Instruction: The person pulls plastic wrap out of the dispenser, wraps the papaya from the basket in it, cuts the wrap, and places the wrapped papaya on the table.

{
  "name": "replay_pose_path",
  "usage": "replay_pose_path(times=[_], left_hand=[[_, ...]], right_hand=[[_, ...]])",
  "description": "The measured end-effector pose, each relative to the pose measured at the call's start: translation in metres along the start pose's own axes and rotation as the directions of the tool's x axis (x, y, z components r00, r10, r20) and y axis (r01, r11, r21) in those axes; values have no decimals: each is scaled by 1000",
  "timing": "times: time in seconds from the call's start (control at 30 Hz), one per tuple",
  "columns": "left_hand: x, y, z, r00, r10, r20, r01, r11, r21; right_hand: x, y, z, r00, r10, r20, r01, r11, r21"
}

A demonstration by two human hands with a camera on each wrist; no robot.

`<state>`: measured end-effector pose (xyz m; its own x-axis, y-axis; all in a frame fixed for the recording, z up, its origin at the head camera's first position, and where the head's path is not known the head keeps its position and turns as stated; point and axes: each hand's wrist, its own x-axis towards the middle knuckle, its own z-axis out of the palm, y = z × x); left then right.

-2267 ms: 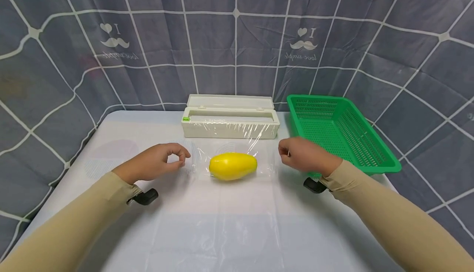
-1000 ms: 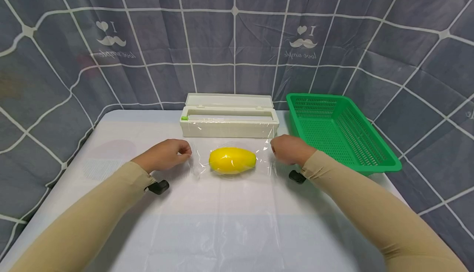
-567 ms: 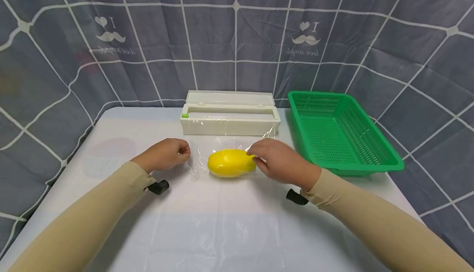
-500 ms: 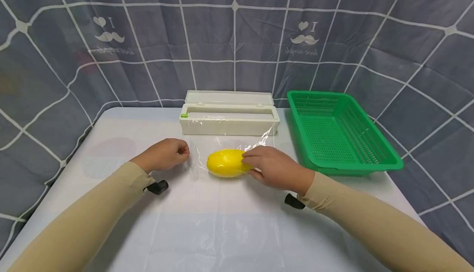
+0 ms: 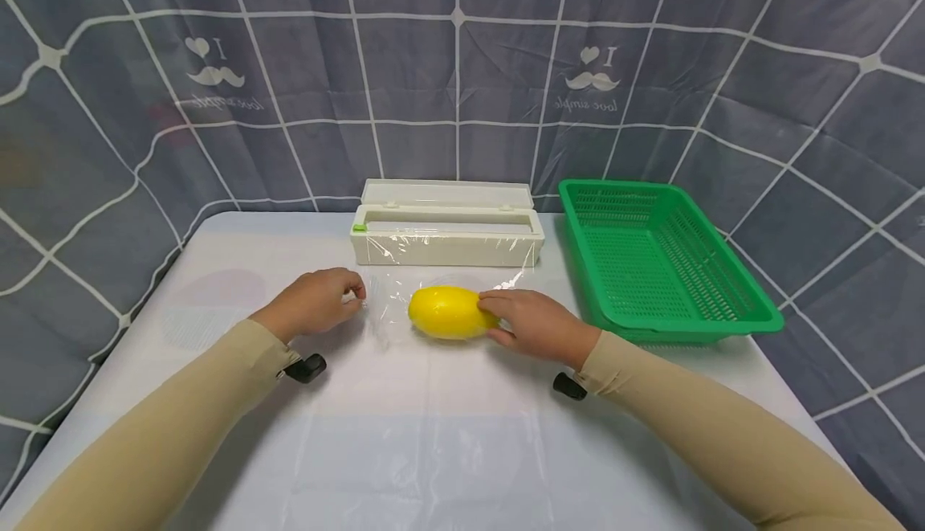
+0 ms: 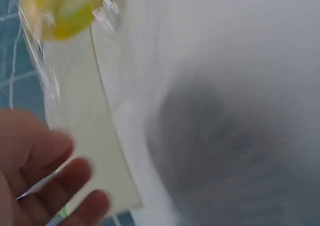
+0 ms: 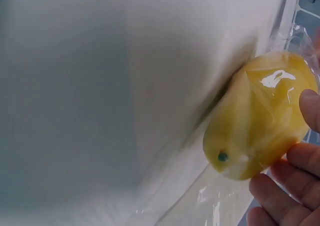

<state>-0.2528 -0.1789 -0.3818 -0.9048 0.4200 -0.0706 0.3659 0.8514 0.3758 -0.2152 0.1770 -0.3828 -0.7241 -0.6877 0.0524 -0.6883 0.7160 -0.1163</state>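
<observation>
Yellow fruit (image 5: 442, 312) is lying toward the tabletop's (image 5: 361, 451) far edge; the right hand (image 5: 535, 324) is gripping it through film (image 5: 391, 300), the left hand (image 5: 312, 301), fingers parted, ideally smoothing creases.

Grey curtain (image 5: 408, 65) behind and at sides, white grid lines (image 5: 458, 69), mustache prints (image 5: 592, 81); pale-covered table (image 5: 433, 459).

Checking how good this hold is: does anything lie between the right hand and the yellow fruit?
Yes, clear plastic wrap: it lies over the yellow fruit, and the right hand appears to grip through it. Nothing else visible stands between them.
</observation>
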Motion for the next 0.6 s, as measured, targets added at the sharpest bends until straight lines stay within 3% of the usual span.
replay_pose_path(times=[0.07, 0.13, 0.27, 0.33, 0.4, 0.6], left_hand=[[-3, 12, 1, 997, 48, -60, -48, 999, 2], [-3, 28, 5, 985, 145, -89, -145, 989, 6], [0, 49, 21, 941, 329, -80, -321, 942, 100], [2, 53, 30, 936, 343, -74, -330, 932, 147], [4, 54, 36, 942, 324, -84, -308, 938, 161], [13, 51, 45, 949, 292, -123, -277, 952, 128]], right_hand=[[2, -1, 0, 1000, 8, -4, -8, 1000, 8], [5, -2, -1, 1000, 20, -4, -20, 1000, 7], [8, -4, -1, 999, 40, 2, -40, 999, 12], [10, -5, 0, 999, 47, 13, -48, 999, 24], [11, -5, 1, 998, 58, 16, -59, 997, 50], [14, -3, 5, 994, 108, 6, -108, 985, 136]])
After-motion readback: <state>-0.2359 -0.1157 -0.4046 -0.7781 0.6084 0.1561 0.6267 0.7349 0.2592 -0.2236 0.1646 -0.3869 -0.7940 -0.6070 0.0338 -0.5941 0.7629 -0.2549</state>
